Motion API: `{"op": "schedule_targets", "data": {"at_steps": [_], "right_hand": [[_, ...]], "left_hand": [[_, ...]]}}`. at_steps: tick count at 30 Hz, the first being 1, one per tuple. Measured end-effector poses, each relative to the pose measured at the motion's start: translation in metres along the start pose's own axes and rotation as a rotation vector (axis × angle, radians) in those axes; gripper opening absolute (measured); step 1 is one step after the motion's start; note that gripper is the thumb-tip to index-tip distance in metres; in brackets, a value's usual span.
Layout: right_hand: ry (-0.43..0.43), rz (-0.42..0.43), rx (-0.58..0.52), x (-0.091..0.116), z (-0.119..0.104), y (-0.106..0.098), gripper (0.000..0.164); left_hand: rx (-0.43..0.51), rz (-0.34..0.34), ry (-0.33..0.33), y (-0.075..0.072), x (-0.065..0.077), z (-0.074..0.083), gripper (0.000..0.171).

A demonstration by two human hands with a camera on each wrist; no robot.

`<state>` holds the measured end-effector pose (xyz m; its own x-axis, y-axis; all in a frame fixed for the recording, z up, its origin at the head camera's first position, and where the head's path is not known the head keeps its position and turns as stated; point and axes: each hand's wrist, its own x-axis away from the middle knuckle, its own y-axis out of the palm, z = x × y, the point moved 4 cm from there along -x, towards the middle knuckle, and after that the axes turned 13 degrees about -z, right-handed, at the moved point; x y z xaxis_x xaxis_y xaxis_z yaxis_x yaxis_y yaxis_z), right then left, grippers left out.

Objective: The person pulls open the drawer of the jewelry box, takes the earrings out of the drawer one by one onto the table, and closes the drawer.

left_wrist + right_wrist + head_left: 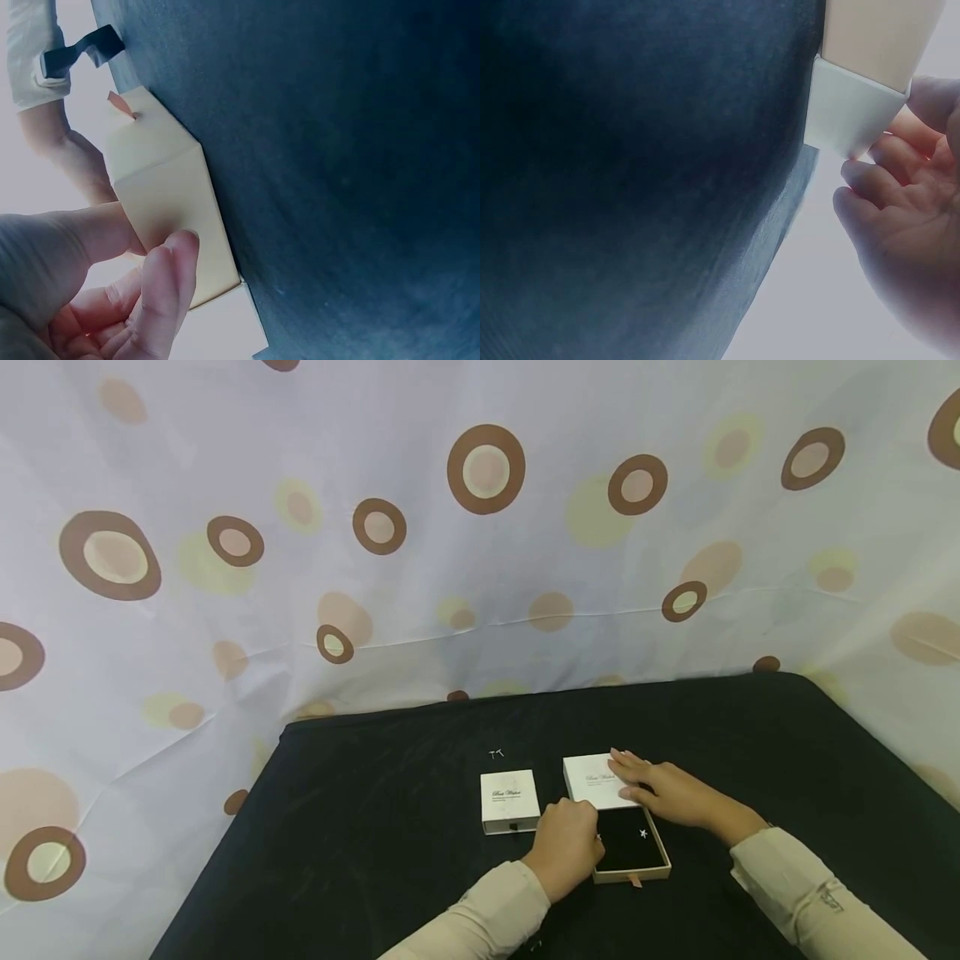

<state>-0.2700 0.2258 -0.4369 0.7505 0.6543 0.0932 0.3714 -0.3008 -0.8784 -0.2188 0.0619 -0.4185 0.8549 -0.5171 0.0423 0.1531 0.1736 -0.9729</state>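
A white jewelry box with printed lettering stands slid apart, its sleeve [590,781] at the back and its drawer [633,875] pulled toward me. A black pad [622,852] lines the drawer, with a small star-shaped earring [643,833] on its right. My left hand [566,847] is curled over the drawer's left wall, pinching a tiny shiny earring [599,837] at the pad's left; the fingertips are mostly hidden. In the left wrist view, curled fingers [169,274] lie outside the wall. My right hand [671,792] rests on the sleeve, fingers extended across its top.
A second white box [510,802], closed, stands left of the first. Behind it lie two small T-shaped metal pieces [497,752]. A ribbon tab [636,881] sticks out of the drawer's front. Dark cloth [390,827] covers the table, and a patterned curtain [420,593] hangs behind.
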Motion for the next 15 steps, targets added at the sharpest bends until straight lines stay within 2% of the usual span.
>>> {"op": "schedule_targets", "data": {"at_steps": [15], "right_hand": [[-0.001,0.000,-0.007,0.0000,-0.0014,-0.0005,0.054]], "left_hand": [[-0.003,-0.016,-0.003,0.0033,0.0015,0.0000,0.005]]}}
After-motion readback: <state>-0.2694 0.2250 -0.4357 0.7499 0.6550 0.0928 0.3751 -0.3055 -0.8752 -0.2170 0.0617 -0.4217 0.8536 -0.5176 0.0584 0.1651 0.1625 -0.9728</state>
